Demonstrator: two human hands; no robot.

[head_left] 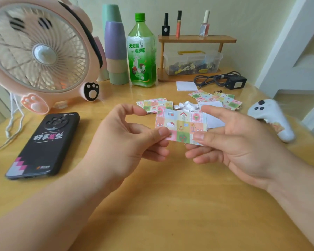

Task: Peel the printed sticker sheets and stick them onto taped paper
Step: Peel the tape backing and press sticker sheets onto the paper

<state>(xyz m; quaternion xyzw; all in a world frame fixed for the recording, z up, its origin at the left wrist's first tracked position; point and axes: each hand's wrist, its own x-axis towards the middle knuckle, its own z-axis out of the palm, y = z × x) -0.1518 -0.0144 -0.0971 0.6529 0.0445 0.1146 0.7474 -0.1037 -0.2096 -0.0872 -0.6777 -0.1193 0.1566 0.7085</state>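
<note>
Both hands are up off the desk (170,205), sharing one sticker sheet (181,122) between them. The left hand (127,140) pinches the sheet's near left corner, thumb on top and fingers under, with its index finger lifted clear. The right hand (243,142) pinches the near right corner the same way, its index finger lying along the right edge. The sheet faces up with its long axis running hand to hand, and neither hand is nearer. A peel probably starts at one of the pinched corners. Just beyond the right hand's fingers lie white paper pieces (214,122), possibly the taped paper, though no tape is discernible. Farther out are a stack of printed sheets (155,105), white scraps (186,105) and loose sheets (216,98). Left of the left hand lies a phone (43,144), and right of the right hand a white controller (274,118). Far beyond the hands stand a pink fan (40,51), stacked cups (115,44), a green bottle (141,51) and a small wooden shelf (196,38) against a pale wall.
</note>
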